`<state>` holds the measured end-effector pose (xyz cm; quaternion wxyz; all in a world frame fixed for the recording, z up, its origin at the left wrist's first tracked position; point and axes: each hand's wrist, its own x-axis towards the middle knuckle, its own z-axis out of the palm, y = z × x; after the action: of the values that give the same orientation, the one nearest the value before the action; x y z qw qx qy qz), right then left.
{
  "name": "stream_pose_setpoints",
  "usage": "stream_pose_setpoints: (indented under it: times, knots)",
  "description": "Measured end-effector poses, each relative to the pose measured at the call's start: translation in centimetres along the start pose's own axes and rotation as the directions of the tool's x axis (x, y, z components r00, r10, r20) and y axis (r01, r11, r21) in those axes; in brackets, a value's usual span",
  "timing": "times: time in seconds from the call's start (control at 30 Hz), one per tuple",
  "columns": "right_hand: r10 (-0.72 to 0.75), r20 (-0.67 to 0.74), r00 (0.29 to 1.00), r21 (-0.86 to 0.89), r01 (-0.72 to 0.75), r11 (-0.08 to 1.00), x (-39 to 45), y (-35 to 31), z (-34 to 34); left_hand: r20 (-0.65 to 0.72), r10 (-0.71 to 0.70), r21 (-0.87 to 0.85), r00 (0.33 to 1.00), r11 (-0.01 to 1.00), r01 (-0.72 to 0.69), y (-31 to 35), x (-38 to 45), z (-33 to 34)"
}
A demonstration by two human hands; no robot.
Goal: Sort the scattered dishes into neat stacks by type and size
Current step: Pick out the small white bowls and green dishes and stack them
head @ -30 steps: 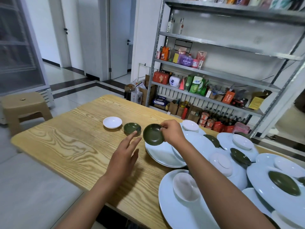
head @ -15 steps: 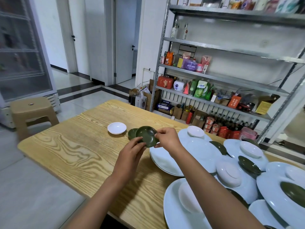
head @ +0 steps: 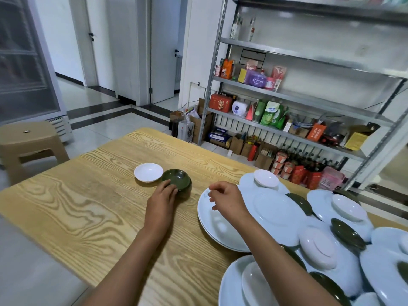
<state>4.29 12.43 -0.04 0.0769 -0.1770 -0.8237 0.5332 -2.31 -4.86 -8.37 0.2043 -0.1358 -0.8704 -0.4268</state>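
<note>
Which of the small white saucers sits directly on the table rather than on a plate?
The white saucer at the far left, touching the green dish under the left hand. The other white saucers all rest on large plates at the right.

On the table (head: 88,217) I see a small dish (head: 148,172) at the far left, a bowl (head: 177,180) touching its right side; my left hand (head: 162,199) rests on the bowl's near edge. To the right, my right hand (head: 225,198) hangs over a plate (head: 212,224); behind the table stands a shelf rack (head: 298,102).
</note>
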Motion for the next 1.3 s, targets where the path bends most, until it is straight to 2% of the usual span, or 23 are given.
stream_pose_setpoints:
  times: [0.07,0.23,0.37,0.57,0.7,0.83,0.97,1.07,1.2,1.3]
  knots:
    - [-0.005,0.009,1.000,-0.004,0.005,1.000,0.5,0.3,0.0,0.004,0.011,0.025,1.000,1.000,-0.011,0.1,0.3,0.5]
    - [-0.068,0.016,0.998,-0.050,0.068,0.996,1.5,0.8,0.3,0.049,0.134,0.133,0.990,0.981,-0.140,0.0,0.9,1.2]
    - [-0.100,0.019,0.995,-0.033,0.101,0.994,1.7,1.1,0.5,0.096,0.121,0.217,0.988,0.966,-0.140,-0.7,1.2,1.6]
    - [-0.135,-0.009,0.991,-0.016,0.135,0.991,1.9,0.8,-0.6,0.127,0.196,0.183,0.972,0.959,-0.217,0.0,1.1,1.5]
    - [-0.163,-0.092,0.982,-0.057,0.158,0.986,2.9,0.7,-2.1,0.113,0.251,0.071,0.961,0.963,-0.260,3.2,1.3,2.1]
    - [-0.162,-0.224,0.961,-0.134,0.134,0.982,4.4,1.2,-4.9,0.103,0.255,-0.027,0.961,0.967,-0.254,7.6,2.1,3.6]
    - [-0.172,-0.312,0.935,-0.236,0.099,0.967,6.3,2.7,-7.9,0.118,0.285,-0.104,0.951,0.956,-0.274,8.8,2.2,4.9]
    - [-0.167,-0.353,0.921,-0.356,0.033,0.934,8.3,4.3,-10.0,0.142,0.380,-0.041,0.914,0.925,-0.378,8.1,2.2,4.8]
    - [-0.116,-0.311,0.943,-0.596,-0.098,0.797,11.0,6.1,-11.5,0.122,0.406,0.002,0.906,0.913,-0.409,7.3,2.2,3.7]
    - [-0.040,-0.281,0.959,-0.651,-0.160,0.742,12.2,6.8,-11.4,0.160,0.409,0.022,0.898,0.908,-0.418,7.2,2.1,4.1]
